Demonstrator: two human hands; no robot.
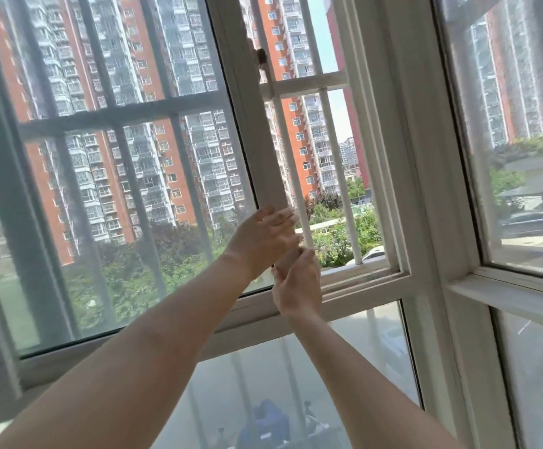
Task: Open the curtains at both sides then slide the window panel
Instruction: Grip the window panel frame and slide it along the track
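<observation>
Both hands on window panel [257, 150] edge: left hand [265, 236] fingers grasping stile, right hand [297, 283] grip unclear.

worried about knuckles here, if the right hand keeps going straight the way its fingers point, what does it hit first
Most likely the white vertical edge of the sliding panel, right above the right hand. Its fingertips point upward at that frame, just under the left hand. Depth is unclear, so it could meet the left hand first.

An upper-floor flat: barred sliding window [257, 131] facing residential tower blocks [127, 124].
</observation>
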